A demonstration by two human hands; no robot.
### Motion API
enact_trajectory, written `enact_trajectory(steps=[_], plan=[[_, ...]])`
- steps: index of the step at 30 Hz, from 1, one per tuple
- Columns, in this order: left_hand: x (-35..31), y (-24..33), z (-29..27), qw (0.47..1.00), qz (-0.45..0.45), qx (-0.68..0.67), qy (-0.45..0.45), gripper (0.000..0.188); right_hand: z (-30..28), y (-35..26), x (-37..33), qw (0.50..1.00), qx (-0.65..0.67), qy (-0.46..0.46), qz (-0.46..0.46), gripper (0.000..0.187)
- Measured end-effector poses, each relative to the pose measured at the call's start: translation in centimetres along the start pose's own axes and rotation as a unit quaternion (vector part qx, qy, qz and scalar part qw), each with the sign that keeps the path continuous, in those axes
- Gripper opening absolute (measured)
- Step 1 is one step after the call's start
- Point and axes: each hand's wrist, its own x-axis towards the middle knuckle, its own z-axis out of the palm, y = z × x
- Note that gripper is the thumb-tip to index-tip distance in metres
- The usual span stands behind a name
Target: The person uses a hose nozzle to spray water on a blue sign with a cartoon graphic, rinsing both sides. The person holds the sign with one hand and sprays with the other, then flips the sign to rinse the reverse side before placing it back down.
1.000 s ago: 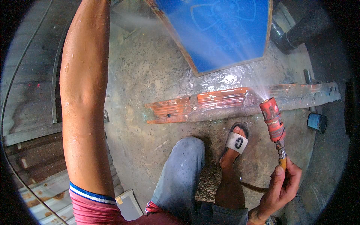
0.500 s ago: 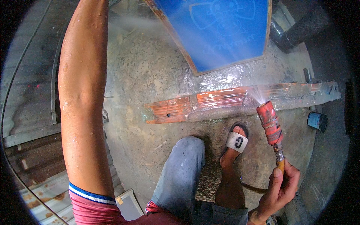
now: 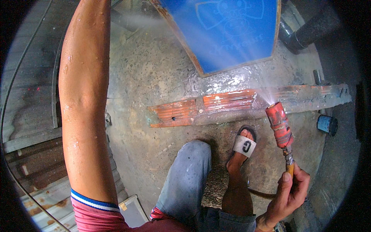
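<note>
My right hand is closed around the yellowish hose end below a red spray nozzle, at the right. Fine water fans up and left from the nozzle's mouth. It hits a blue framed panel that stands at the top, its wooden edges worn. Pale outlines of a cartoon figure and some lettering show on the blue sheet. My left arm, wet with drops, reaches up along the left side past the upper edge, so my left hand is out of sight. The panel's upper part is cut off too.
A low ridge of orange hollow brick and mortar crosses the wet concrete floor. A small blue can lies at the right, below a dark pipe. Corrugated sheets line the left. My sandalled foot is near the ridge.
The nozzle has shifted very slightly right and upward, still spraying. The pale lettering low on the blue panel shows more clearly. My left arm has barely moved.
</note>
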Motion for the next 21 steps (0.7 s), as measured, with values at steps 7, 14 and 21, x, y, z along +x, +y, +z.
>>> enact_trajectory(steps=[7, 14, 21], plan=[[-0.2, 0.4, 0.2, 1.0, -0.013, 0.006, 0.003, 0.033, 0.2, -0.5, 0.3, 1.0, -0.008, 0.006, 0.01, 0.022], [-0.1, 0.0, -0.1, 0.999, -0.027, -0.02, 0.003, 0.034, 0.3, -0.4, 0.5, 1.0, -0.021, 0.0, -0.022, 0.02], [0.2, -0.6, -0.4, 0.999, -0.018, -0.031, -0.008, 0.035, 0.5, -0.6, 0.3, 1.0, 0.01, 0.002, 0.009, 0.021]])
